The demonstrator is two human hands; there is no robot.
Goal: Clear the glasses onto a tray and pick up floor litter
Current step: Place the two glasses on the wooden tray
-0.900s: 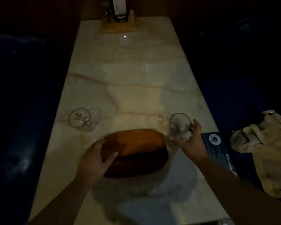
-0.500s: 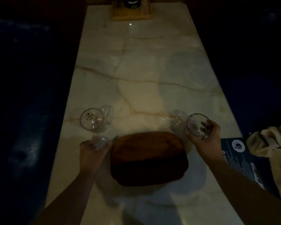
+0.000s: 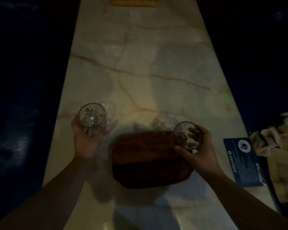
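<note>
Holding one clear glass (image 3: 92,115) in the left hand (image 3: 87,138) beside the wooden tray (image 3: 145,160), the person wraps the right hand (image 3: 200,151) round another glass (image 3: 187,136) above the tray's corner on the marble worktop (image 3: 148,63). Both likely light, slick, breakable; gripping the sidewall seems safest.

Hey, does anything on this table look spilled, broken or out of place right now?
Nothing looks spilled or broken. Each hand holds one glass: left hand the left glass, right hand the right glass over the wooden tray.
</note>
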